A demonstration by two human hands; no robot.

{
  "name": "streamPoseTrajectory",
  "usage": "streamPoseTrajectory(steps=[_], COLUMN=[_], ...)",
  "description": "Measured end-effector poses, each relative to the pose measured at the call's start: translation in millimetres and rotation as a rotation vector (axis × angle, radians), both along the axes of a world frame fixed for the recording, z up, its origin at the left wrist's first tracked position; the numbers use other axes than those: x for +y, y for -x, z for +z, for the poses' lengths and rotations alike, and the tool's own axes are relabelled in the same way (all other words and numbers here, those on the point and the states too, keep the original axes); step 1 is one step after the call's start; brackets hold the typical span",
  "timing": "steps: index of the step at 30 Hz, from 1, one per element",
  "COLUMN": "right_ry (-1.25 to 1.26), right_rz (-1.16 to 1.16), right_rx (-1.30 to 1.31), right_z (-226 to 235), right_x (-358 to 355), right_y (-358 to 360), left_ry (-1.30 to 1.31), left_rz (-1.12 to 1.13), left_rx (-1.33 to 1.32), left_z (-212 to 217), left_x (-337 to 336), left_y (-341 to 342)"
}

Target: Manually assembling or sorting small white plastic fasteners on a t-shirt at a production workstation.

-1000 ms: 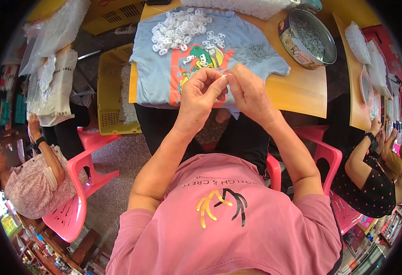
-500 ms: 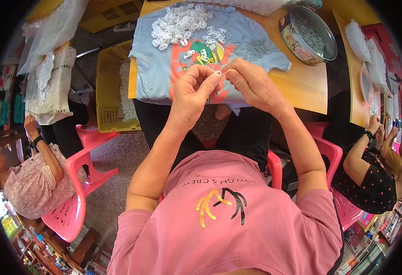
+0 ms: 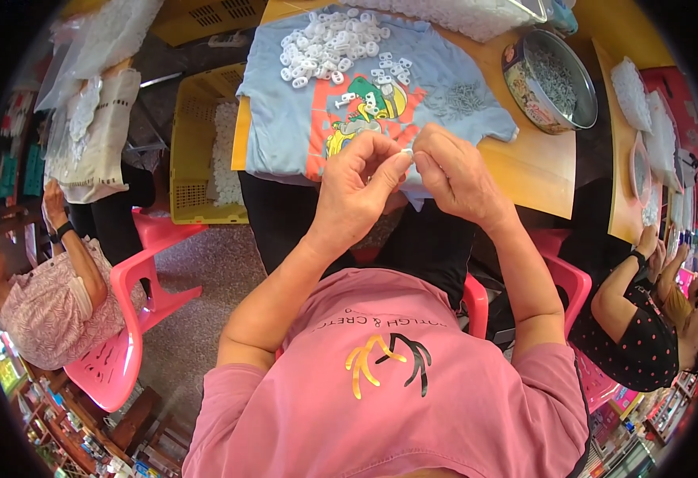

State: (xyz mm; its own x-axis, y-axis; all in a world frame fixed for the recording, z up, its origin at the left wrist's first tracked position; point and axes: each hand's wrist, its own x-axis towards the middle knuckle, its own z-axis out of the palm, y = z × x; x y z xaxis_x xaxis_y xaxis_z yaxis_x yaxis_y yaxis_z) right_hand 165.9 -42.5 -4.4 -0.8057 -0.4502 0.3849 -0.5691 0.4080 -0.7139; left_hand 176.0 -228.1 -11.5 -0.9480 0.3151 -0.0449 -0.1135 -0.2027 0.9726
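Note:
My left hand (image 3: 362,182) pinches a small white plastic piece (image 3: 407,151) between thumb and fingertips. Against it, my right hand (image 3: 458,174) has its thumb and forefinger pressed together; whatever they grip is hidden. Both hands are raised over the near edge of a light blue T-shirt (image 3: 273,131) with a cartoon print, spread on the table. On the shirt lies a heap of white two-holed plastic pieces (image 3: 329,44). Beside it sits a smaller group of similar pieces (image 3: 392,69). Small grey metal screws (image 3: 456,100) are scattered to the right.
A round tin (image 3: 536,107) full of metal screws stands on the wooden table (image 3: 536,179). White pieces in clear plastic (image 3: 468,20) lie at the back. A yellow crate (image 3: 205,211) stands left. People sit on both sides, one on a pink chair (image 3: 130,319).
My fingertips have closed together around the white piece; a thin gap showed between the hands before. The table and its things appear shifted slightly right and down in view.

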Motion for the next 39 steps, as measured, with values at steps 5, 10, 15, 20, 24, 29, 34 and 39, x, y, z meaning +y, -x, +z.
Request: streamPoseTrajectory(steps=[5, 10, 15, 20, 24, 29, 34, 39], right_ry=[0.039, 0.033, 0.061, 0.006, 0.016, -0.107, -0.424, -0.504], right_rz=[-0.008, 0.014, -0.003, -0.015, 0.054, -0.267, -0.412, -0.446], right_rx=[-0.001, -0.029, -0.105, -0.163, -0.444, -0.116, -0.025, 0.046], right_z=[-0.8, -1.4, -5.8, -13.4, -5.5, -13.3, -24.7, -33.9], right_x=[-0.5, -0.4, -3.5, -9.0, -12.7, -44.4, -65.9, -76.7], right_y=[-2.1, -2.7, -1.3, 11.5, 44.0, 87.9, 111.1, 111.1], left_ry=[0.018, -0.016, -0.045, -0.092, -0.155, -0.2, -0.185, -0.173], left_rz=[-0.007, -0.038, -0.076, -0.044, 0.143, 0.209, 0.244, 0.317], left_rx=[0.027, -0.005, -0.036, -0.076, -0.139, -0.157, -0.102, -0.1], left_z=[-2.1, -6.6, -8.3, -24.8, -29.1, -30.5, -27.7, -30.3], left_x=[1.8, 1.8, -2.2, -9.5, -10.6, -20.0, -29.2, -39.0], left_y=[1.7, 2.8, 7.6, 15.7, 13.5, 11.1, 13.1, 15.5])
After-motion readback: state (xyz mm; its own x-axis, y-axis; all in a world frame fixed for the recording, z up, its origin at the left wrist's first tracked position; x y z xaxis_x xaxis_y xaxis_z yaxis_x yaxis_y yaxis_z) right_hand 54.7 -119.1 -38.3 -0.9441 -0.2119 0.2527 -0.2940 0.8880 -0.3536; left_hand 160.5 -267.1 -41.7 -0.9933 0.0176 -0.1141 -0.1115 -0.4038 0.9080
